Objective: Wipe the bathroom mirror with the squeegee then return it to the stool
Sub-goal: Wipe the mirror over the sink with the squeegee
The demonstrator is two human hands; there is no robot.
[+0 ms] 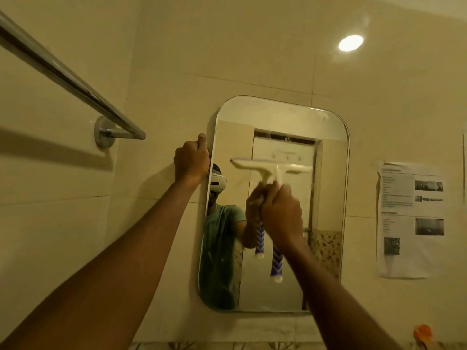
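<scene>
On the wall (pixel 227 59) the mirror (pixel 331 188) hangs between a towel rail (pixel 63 74) on its left and a paper sheet (pixel 409 218) on its right, the squeegee (pixel 270 168) lying against its upper glass.

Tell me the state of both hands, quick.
Left hand: closed, gripping the left edge of the mirror.
Right hand: closed, holding the squeegee by its handle.
</scene>
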